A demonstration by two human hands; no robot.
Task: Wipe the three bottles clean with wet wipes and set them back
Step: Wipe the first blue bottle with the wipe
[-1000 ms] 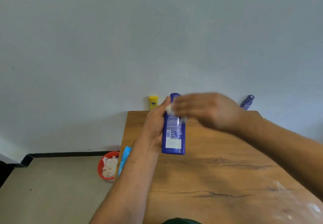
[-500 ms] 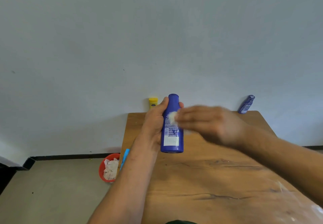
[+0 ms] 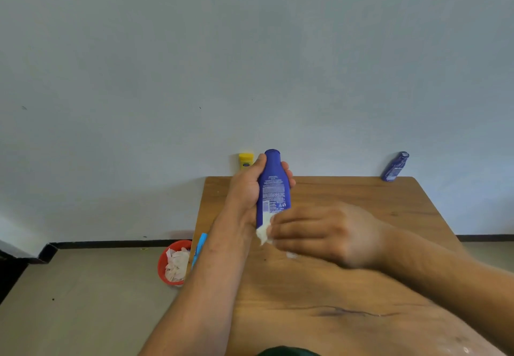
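My left hand (image 3: 246, 189) grips a tall dark blue bottle (image 3: 273, 183) upright above the wooden table (image 3: 347, 286), its printed back label facing me. My right hand (image 3: 325, 236) presses a crumpled white wet wipe (image 3: 264, 229) against the bottle's lower end. A small yellow bottle (image 3: 246, 159) stands at the table's far left edge by the wall, partly behind my left hand. A second, smaller dark blue bottle (image 3: 395, 166) leans at the far right corner.
A red bin (image 3: 162, 265) with used white wipes sits on the floor left of the table. A light blue pack (image 3: 199, 248) lies at the table's left edge. Clear plastic (image 3: 461, 347) shows at the bottom right corner.
My right hand has slid the wipe from the bottle's neck down to its base. The left hand has kept its hold and raised the bottle slightly.
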